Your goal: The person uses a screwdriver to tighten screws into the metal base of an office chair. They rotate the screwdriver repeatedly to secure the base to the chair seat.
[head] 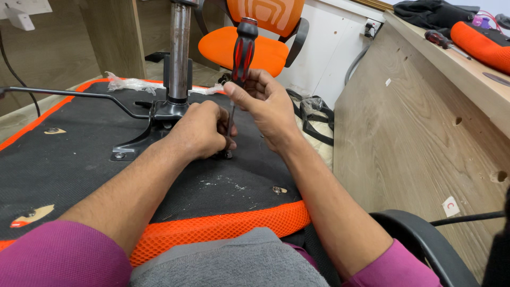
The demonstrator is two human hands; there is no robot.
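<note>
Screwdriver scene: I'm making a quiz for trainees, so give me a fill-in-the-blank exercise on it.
1. The right hand grips a red-and-black ____ upright.
2. The left hand steadies its tip near a screw on the black seat underside, whose mesh edge is ____.
3. A second ____ chair stands behind.

Missing: screwdriver; orange; orange

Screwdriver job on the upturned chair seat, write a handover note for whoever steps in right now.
Right hand: holds the red-and-black screwdriver upright, tip down at a screw on the seat's black underside.
Left hand: closed around the lower shaft, steadying it at the screw.
Seat lies upside down across the lap; metal mechanism plate and gas column stand on it.
Done: a bolt sits in the plate's near-left arm.
Left: screw under the tip, seating unclear; open hole near the orange edge.
</note>
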